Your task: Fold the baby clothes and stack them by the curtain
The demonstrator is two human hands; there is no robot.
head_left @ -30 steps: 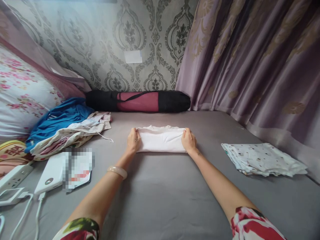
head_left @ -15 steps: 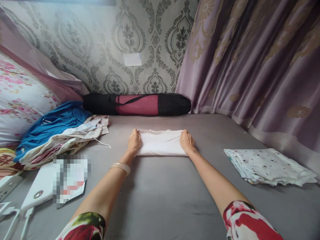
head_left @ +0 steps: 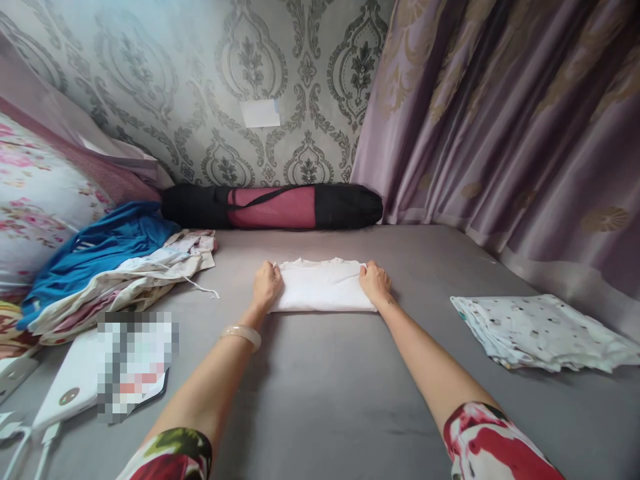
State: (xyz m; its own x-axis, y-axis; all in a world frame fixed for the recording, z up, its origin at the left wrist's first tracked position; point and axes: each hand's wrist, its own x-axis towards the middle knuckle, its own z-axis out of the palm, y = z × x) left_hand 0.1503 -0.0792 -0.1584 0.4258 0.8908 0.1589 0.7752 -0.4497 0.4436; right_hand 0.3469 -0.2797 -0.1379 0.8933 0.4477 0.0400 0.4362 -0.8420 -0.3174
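Note:
A white folded garment [head_left: 320, 287] lies as a wide rectangle on the grey sheet [head_left: 320, 380], its far edge uneven. My left hand [head_left: 267, 285] is closed on its far left corner, the fingers curled over the cloth. At the far right corner my right hand [head_left: 376, 283] pinches the fabric in the same way. A pale bangle [head_left: 241, 336] circles my left wrist. The fingertips of both hands are partly hidden by the cloth.
Folded patterned cloths [head_left: 540, 333] lie at the right. To the left are a heap of clothes with a blue garment [head_left: 105, 233], a white power bank [head_left: 75, 380] with a cable, and a blurred-out flat object [head_left: 140, 367]. A black and red long bag [head_left: 273, 207] lies along the wall.
Both hands keep their grip on the garment's far corners. The far edge looks less taut now, with more of its wavy rim showing. The camera view has shifted slightly.

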